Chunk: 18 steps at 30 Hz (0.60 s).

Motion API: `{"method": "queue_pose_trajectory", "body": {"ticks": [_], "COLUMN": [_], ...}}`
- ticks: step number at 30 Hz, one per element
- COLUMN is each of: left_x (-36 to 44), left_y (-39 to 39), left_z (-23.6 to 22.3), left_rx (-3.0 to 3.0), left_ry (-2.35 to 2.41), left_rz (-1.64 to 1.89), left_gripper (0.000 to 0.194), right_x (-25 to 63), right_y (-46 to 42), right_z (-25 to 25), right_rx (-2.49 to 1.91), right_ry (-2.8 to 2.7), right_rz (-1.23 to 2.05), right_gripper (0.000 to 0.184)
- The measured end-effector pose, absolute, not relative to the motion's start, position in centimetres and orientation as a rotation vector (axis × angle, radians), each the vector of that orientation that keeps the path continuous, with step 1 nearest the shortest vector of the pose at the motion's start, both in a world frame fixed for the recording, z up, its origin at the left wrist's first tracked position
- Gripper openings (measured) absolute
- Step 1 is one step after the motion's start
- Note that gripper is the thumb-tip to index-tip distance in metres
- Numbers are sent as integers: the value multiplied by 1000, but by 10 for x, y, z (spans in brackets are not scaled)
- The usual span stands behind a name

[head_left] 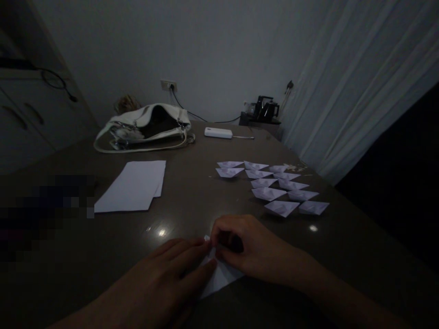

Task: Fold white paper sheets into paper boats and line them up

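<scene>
A partly folded sheet of white paper (221, 278) lies on the table in front of me, its upper part covered by my hands. My left hand (171, 269) rests on its left side, fingers stretched out toward the top, the thumb lying across the paper. The thumb and fingertips of my right hand (245, 249) are pinched at the upper edge of the paper, beside the left fingertips. Beyond the right hand stand several small folded paper boats (269, 193) in rough rows. A stack of blank white paper (132, 189) lies farther off to the left.
An open white handbag (168, 135) lies at the back left of the dark table (192, 183). To its right is a white power bank (218, 133) with a short cable. A black kettle (267, 109) stands beyond the far edge, near a pale curtain (329, 100).
</scene>
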State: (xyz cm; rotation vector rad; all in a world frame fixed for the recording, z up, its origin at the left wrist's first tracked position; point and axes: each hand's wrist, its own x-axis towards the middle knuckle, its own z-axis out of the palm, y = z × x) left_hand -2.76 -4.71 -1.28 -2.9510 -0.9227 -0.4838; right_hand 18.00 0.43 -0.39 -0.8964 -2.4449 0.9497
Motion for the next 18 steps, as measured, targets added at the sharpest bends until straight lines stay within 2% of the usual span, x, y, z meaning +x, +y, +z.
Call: {"method": "queue_pose_trajectory", "body": {"ticks": [6, 11, 18], "left_x": [-27, -24, -22], "left_y": [-47, -48, -46], "left_z": [-10, -5, 0], "left_rx": [-2969, -3009, -3020], "left_ry": [-929, -977, -1011], "left_rz": [-451, -424, -426], "left_gripper": [51, 45, 39], "right_x": [181, 179, 171], "right_y": [6, 9, 26], "right_z": [-3, -3, -13], "right_rx": [-896, -913, -892], "right_ry": [-2448, -2407, -2456], "right_rz": [964, 972, 651], "right_gripper": [11, 8, 4]}}
